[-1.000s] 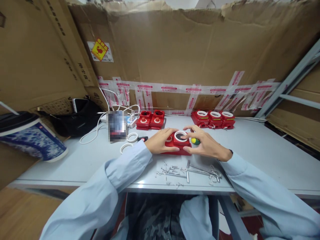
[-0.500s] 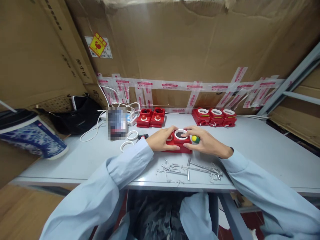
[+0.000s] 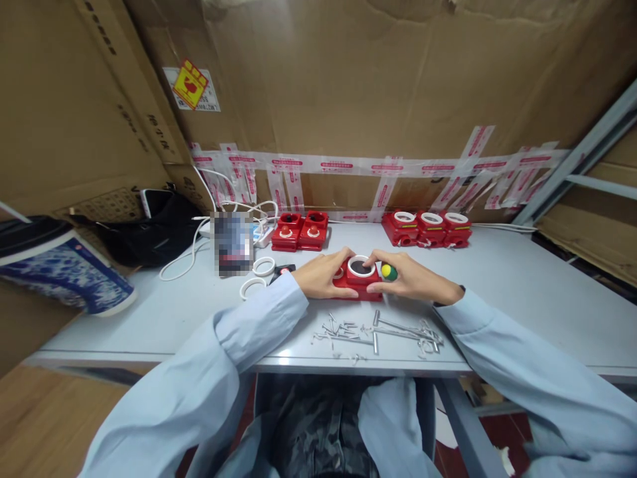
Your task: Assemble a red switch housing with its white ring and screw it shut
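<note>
A red box-shaped housing point(image 3: 359, 293) lies on the table in front of me, with a white ring point(image 3: 361, 274) around a dark round window on top. My left hand point(image 3: 321, 274) grips the housing's left end, thumb along the front side. From the right, my right hand point(image 3: 415, 277) holds it, the thumb at the front and a fingertip at the ring's right edge. Between that thumb and forefinger shows a green and yellow handle point(image 3: 389, 272); whether it is held or just lies there I cannot tell. Screws and T-shaped metal rods point(image 3: 398, 329) lie nearer me.
Two red housings point(image 3: 300, 232) stand at the back, and three with white rings point(image 3: 430, 229) further right. Loose white rings point(image 3: 263, 267) lie left, near a blurred phone point(image 3: 233, 244), white cables and a black bag point(image 3: 174, 226). A patterned cup point(image 3: 70, 272) stands far left. Cardboard point(image 3: 338, 86) walls the back.
Both hands stay on the red housing with almost the same hold. The whole view has shifted slightly; nothing was visibly taken up or let go.
</note>
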Action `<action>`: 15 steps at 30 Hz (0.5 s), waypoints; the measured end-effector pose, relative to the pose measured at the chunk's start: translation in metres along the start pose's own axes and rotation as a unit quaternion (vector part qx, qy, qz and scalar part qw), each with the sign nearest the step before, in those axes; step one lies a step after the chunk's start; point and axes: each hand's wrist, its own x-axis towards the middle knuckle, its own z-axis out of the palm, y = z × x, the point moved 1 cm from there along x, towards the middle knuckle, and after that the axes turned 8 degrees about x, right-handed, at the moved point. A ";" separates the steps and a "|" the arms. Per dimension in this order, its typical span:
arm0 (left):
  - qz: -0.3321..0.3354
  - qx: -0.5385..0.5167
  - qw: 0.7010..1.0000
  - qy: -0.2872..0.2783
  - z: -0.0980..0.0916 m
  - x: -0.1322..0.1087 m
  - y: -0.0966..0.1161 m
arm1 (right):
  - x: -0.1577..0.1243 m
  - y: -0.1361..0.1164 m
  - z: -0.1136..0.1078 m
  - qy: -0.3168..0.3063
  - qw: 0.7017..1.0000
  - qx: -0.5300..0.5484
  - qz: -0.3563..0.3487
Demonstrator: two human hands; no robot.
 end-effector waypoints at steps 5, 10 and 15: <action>0.027 0.001 1.000 0.001 0.002 0.000 -0.001 | 0.001 0.001 0.000 -0.006 1.000 0.017 0.008; 0.007 0.027 1.000 -0.011 0.004 0.001 -0.004 | 0.000 0.002 -0.004 0.029 0.998 0.048 0.040; 0.004 0.014 1.000 -0.012 0.002 0.001 -0.003 | -0.006 -0.013 -0.031 0.302 0.943 0.134 0.031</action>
